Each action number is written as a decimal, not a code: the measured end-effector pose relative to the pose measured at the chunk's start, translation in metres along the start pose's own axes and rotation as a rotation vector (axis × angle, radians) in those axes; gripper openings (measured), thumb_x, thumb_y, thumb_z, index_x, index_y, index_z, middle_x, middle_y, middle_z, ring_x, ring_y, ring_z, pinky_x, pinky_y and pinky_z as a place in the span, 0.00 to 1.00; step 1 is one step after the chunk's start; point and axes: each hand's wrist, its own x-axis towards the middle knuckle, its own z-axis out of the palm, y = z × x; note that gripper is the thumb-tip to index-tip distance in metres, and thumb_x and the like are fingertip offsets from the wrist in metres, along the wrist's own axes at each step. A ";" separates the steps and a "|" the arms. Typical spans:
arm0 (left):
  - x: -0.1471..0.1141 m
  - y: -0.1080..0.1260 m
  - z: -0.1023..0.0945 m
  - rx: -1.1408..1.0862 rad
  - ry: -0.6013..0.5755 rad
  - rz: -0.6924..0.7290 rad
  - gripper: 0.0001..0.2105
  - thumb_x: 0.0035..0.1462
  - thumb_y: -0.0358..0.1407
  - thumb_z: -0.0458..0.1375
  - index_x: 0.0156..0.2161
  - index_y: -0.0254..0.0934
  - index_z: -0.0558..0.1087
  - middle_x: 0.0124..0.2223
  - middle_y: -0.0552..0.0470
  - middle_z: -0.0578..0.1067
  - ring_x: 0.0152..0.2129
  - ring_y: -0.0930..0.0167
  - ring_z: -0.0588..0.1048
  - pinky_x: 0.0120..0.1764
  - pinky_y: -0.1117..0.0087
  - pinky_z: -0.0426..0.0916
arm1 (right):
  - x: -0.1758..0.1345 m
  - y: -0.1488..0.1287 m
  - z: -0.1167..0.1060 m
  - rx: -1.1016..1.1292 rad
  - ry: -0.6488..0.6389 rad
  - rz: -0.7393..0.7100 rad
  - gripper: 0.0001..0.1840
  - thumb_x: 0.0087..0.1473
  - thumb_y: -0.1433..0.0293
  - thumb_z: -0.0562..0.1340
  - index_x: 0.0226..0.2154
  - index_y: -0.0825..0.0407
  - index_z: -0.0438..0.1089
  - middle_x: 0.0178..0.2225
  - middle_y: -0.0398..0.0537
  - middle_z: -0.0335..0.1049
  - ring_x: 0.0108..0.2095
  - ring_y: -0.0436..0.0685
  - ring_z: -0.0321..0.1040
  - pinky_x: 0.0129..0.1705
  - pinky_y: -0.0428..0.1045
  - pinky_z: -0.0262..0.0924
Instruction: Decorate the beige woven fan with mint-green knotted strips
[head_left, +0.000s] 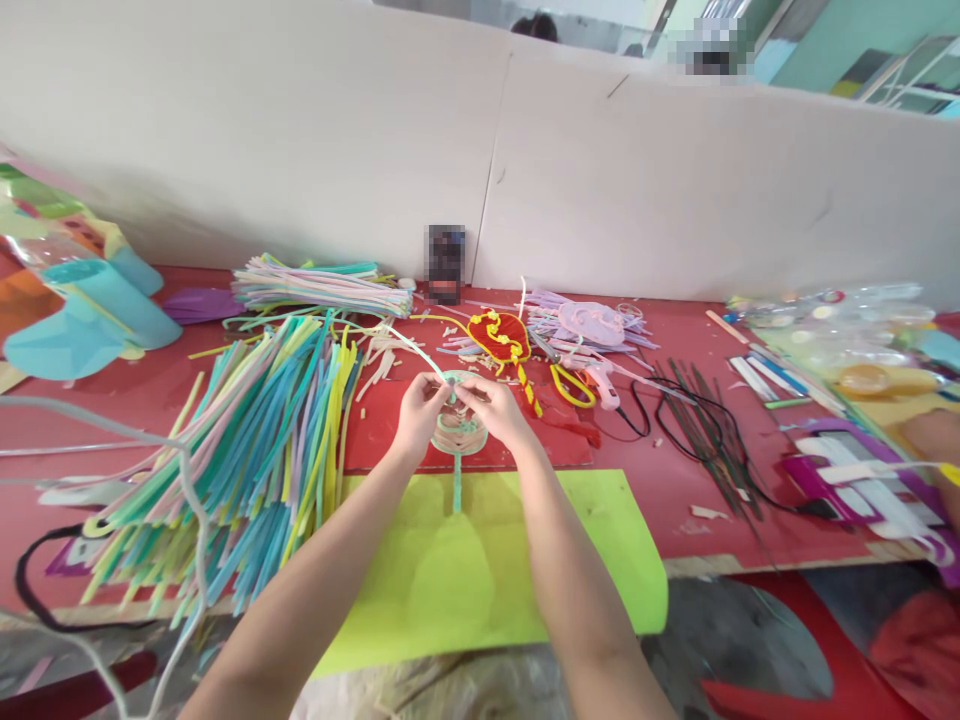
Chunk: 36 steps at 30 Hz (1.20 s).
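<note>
Above the middle of the table, my left hand (420, 415) and my right hand (491, 408) meet with their fingertips pinched together. Between them is one end of a pale green pipe cleaner (421, 350), whose length curves up and to the left. Directly under my fingers lies a round fan-shaped piece (460, 438) made of pale beige and green pipe cleaners, partly covered by my hands. Its green handle (457, 485) points toward me over a yellow-green sheet (585, 540). Just beyond my right hand lies a red and yellow pipe-cleaner piece (499, 338).
A big pile of coloured pipe cleaners (255, 420) covers the left side, with another bundle (315, 285) behind. Yellow-handled scissors (571, 388) and a pink glue gun (602, 385) lie right of centre. Black cable (720, 430), dark sticks (697, 430) and a power strip (862, 480) are farther right.
</note>
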 end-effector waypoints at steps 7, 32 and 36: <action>0.000 -0.006 -0.002 0.174 0.115 0.173 0.10 0.53 0.41 0.59 0.34 0.37 0.64 0.29 0.56 0.68 0.24 0.76 0.70 0.29 0.75 0.67 | 0.000 0.000 0.005 0.086 -0.007 0.028 0.15 0.53 0.55 0.60 0.31 0.50 0.71 0.30 0.45 0.72 0.30 0.53 0.68 0.33 0.47 0.64; -0.003 0.007 -0.003 0.401 0.302 0.358 0.10 0.53 0.38 0.60 0.30 0.38 0.62 0.27 0.57 0.67 0.24 0.76 0.68 0.30 0.74 0.64 | 0.001 -0.003 0.019 0.326 0.022 0.083 0.15 0.50 0.57 0.62 0.32 0.51 0.73 0.31 0.46 0.75 0.29 0.53 0.72 0.29 0.48 0.69; -0.005 0.007 -0.002 0.428 0.350 0.367 0.11 0.53 0.40 0.60 0.30 0.38 0.62 0.26 0.57 0.67 0.24 0.75 0.68 0.30 0.74 0.65 | 0.001 -0.001 0.022 0.343 0.023 0.077 0.13 0.50 0.58 0.63 0.32 0.50 0.74 0.29 0.46 0.75 0.28 0.53 0.72 0.28 0.47 0.69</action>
